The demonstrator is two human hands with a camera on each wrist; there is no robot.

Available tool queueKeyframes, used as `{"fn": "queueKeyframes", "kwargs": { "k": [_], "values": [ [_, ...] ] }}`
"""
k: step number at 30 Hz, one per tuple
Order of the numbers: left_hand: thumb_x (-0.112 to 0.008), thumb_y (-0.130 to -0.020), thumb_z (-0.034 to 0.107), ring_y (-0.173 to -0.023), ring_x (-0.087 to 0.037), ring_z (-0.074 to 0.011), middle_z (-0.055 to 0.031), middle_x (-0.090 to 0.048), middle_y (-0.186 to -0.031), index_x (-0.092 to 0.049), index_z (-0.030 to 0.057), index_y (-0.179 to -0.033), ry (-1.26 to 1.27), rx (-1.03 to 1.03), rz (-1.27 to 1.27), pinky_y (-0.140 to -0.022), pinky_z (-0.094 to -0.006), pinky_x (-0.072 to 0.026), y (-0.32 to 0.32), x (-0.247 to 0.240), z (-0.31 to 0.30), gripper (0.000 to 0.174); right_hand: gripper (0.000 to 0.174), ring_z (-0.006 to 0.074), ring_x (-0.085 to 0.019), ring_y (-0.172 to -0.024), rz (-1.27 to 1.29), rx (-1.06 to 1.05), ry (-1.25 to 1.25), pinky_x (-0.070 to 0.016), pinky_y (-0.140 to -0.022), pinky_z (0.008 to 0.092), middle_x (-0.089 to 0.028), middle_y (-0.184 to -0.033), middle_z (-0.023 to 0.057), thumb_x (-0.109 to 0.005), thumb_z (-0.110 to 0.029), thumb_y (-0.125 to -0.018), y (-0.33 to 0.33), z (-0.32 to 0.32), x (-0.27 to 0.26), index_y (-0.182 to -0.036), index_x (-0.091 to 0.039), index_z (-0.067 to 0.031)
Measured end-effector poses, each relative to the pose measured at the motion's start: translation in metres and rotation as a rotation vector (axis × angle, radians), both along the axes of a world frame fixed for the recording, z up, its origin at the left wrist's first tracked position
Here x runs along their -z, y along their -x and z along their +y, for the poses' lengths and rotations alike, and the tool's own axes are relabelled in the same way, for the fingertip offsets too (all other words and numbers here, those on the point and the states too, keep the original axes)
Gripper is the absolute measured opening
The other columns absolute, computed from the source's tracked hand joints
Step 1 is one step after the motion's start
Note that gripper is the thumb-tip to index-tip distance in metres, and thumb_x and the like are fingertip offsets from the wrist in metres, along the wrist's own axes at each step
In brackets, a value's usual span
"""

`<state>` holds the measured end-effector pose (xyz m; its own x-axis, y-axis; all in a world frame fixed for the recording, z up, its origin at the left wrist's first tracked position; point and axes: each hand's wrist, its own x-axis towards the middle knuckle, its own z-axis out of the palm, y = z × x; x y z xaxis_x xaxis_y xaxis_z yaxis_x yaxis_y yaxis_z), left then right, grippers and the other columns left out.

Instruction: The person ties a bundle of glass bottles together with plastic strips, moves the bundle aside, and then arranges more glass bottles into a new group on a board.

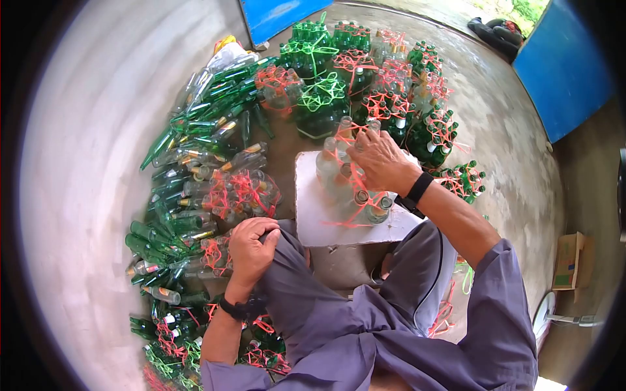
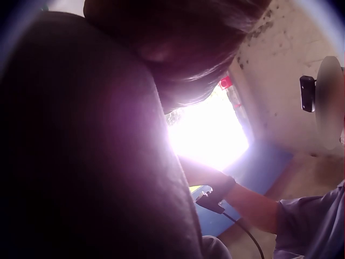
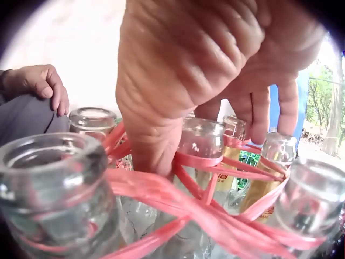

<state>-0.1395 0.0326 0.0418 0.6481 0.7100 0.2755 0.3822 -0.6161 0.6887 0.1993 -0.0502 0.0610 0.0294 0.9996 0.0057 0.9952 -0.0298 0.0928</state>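
Observation:
Several clear glass bottles point(image 1: 334, 171), bundled with pinkish-red plastic strap point(image 3: 205, 210), stand on a white board point(image 1: 313, 225) between the person's knees. Over the bundle's far right part reaches the right hand point(image 1: 383, 159). Its thumb point(image 3: 153, 145) goes down between the bottle necks beside the strap, while the fingers point(image 3: 288, 108) come down at the necks on the other side, gripping the bundle. The left hand point(image 1: 253, 251) rests on the left knee with relaxed fingers and holds nothing; in the left wrist view it is dark.
Loose green and clear bottles point(image 1: 195, 130) lie piled along the left wall. Strapped bundles of green bottles point(image 1: 323, 107) stand beyond the board, and a strapped clear bundle point(image 1: 244, 192) lies left of it. A cardboard box point(image 1: 568, 260) and a white fan point(image 1: 546, 313) are at right.

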Motion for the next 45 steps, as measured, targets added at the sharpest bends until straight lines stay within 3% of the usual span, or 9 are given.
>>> {"fn": "queueKeyframes", "kwargs": {
  "k": [5, 9, 11, 13, 18, 25, 29, 34, 45],
  "values": [
    [-0.074, -0.082, 0.006, -0.097, -0.068, -0.0255, -0.0079, -0.075, -0.097, -0.074, 0.0041, -0.09, -0.06, 0.003, -0.003, -0.09, -0.0364, -0.0509, 0.008, 0.001, 0.0, 0.008, 0.038, 0.0295, -0.059, -0.1, 0.011, 0.002, 0.02, -0.0474, -0.075, 0.0426, -0.055, -0.107, 0.0128, -0.073, -0.02, -0.07, 0.001, 0.003, -0.004, -0.106, -0.068, -0.0108],
    [-0.074, -0.082, 0.01, -0.098, -0.068, -0.0263, -0.0068, -0.075, -0.097, -0.074, 0.0057, -0.089, -0.047, -0.012, -0.014, -0.092, -0.0377, -0.05, 0.008, 0.003, 0.0, 0.008, 0.031, 0.0314, -0.062, -0.087, 0.012, 0.026, 0.075, -0.0477, -0.066, 0.0457, -0.055, -0.103, 0.0142, -0.073, -0.021, -0.066, 0.0, 0.012, 0.003, -0.095, -0.07, -0.0101],
    [-0.074, -0.082, 0.013, -0.098, -0.068, -0.0266, -0.0058, -0.075, -0.097, -0.074, 0.0075, -0.089, -0.039, -0.019, -0.011, -0.093, -0.0387, -0.049, 0.009, 0.004, 0.0, 0.009, 0.037, 0.0309, -0.066, -0.085, -0.006, 0.126, 0.079, -0.0459, -0.063, 0.0453, -0.055, -0.104, 0.0128, -0.078, -0.029, -0.053, 0.004, 0.016, 0.008, -0.086, -0.073, -0.0123],
    [-0.074, -0.082, 0.012, -0.097, -0.068, -0.0269, -0.0061, -0.075, -0.096, -0.074, 0.007, -0.088, -0.059, -0.024, -0.014, -0.091, -0.0387, -0.0503, 0.011, 0.005, 0.001, 0.008, 0.038, 0.0312, -0.066, -0.091, -0.026, 0.148, 0.119, -0.049, -0.068, 0.0464, -0.055, -0.107, 0.0128, -0.078, -0.028, -0.058, 0.008, 0.014, -0.002, -0.093, -0.075, -0.0136],
    [-0.072, -0.083, 0.009, -0.096, -0.069, -0.0266, -0.008, -0.075, -0.097, -0.074, 0.0041, -0.088, -0.021, -0.029, -0.036, -0.09, -0.037, -0.051, 0.017, 0.004, 0.002, 0.007, 0.064, 0.0361, -0.065, -0.102, 0.163, 0.095, 0.057, -0.0529, -0.073, 0.0505, -0.055, -0.114, 0.0131, -0.082, -0.03, -0.059, -0.004, 0.009, 0.007, -0.12, -0.071, -0.0171],
    [-0.071, -0.085, 0.006, -0.096, -0.068, -0.0259, -0.0096, -0.075, -0.098, -0.073, 0.0009, -0.09, -0.037, -0.025, 0.002, -0.09, -0.0358, -0.0511, 0.012, 0.001, -0.002, 0.008, 0.067, 0.036, -0.065, -0.1, 0.085, 0.043, 0.24, -0.0556, -0.075, 0.0487, -0.055, -0.113, 0.0161, -0.082, -0.027, -0.053, -0.009, 0.015, -0.006, -0.118, -0.069, -0.0152],
    [-0.071, -0.084, 0.005, -0.096, -0.068, -0.0251, -0.0094, -0.075, -0.098, -0.073, 0.0009, -0.091, -0.019, -0.015, 0.021, -0.09, -0.0355, -0.0511, 0.009, 0.002, -0.001, 0.008, 0.063, 0.0365, -0.063, -0.092, 0.119, -0.025, 0.239, -0.0532, -0.067, 0.0463, -0.051, -0.105, 0.0178, -0.077, -0.021, -0.054, -0.016, 0.01, -0.008, -0.115, -0.064, -0.0089],
    [-0.072, -0.083, 0.008, -0.097, -0.069, -0.0273, -0.0077, -0.075, -0.097, -0.073, 0.004, -0.088, 0.009, -0.033, 0.004, -0.091, -0.0379, -0.0505, 0.007, 0.003, 0.0, 0.006, 0.055, 0.0373, -0.061, -0.092, 0.123, -0.091, 0.127, -0.0515, -0.069, 0.0457, -0.05, -0.104, 0.019, -0.073, -0.018, -0.058, -0.02, 0.006, -0.003, -0.111, -0.064, -0.0074],
    [-0.072, -0.083, 0.005, -0.098, -0.069, -0.0268, -0.0093, -0.076, -0.098, -0.073, 0.0022, -0.088, 0.056, -0.038, 0.018, -0.092, -0.0377, -0.0504, 0.009, 0.003, 0.002, 0.007, 0.055, 0.0376, -0.059, -0.1, 0.308, -0.002, 0.07, -0.0514, -0.078, 0.046, -0.053, -0.11, 0.0227, -0.071, -0.02, -0.06, -0.018, 0.0, 0.011, -0.114, -0.075, -0.0106]
  ]
}}
